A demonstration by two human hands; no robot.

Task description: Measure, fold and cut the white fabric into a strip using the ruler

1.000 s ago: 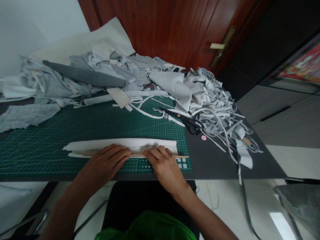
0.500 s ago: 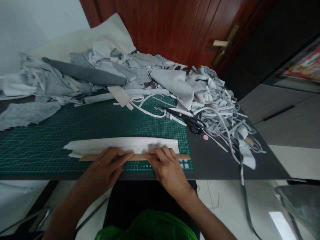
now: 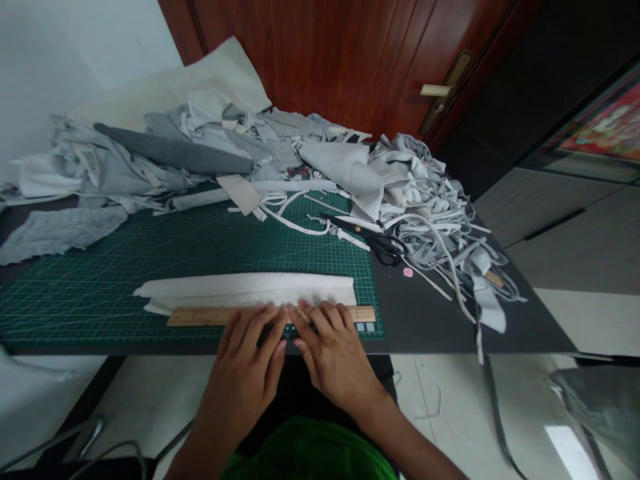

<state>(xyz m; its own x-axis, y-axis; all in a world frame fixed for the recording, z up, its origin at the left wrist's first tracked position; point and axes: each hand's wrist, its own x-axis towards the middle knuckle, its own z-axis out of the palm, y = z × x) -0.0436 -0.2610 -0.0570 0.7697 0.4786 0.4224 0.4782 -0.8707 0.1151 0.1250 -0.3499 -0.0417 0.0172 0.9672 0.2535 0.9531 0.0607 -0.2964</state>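
Note:
A wooden ruler (image 3: 205,316) lies flat along the near edge of a folded white cloth strip (image 3: 240,287). My left hand (image 3: 250,353) rests its outstretched fingertips on the ruler's middle, the thumb held apart beneath. Right beside it, my right hand (image 3: 333,350) has its fingertips on the ruler too, fingers slightly bent and thumb apart; neither hand is wrapped round it. Their index fingers nearly meet. Both cloth and ruler lie on a green cutting mat (image 3: 150,267), and the fingers cover part of the ruler.
Black scissors (image 3: 385,247) lie beyond the cloth to the right, near a pink piece (image 3: 408,272). Heaps of grey and white fabric scraps (image 3: 425,193) line the back and right of the dark table (image 3: 425,327). A brown door (image 3: 320,60) stands behind.
The ruler has gone from on edge to flat at the cloth's near side. My left hand has slid right along it, close to my right hand, and its fingers have straightened.

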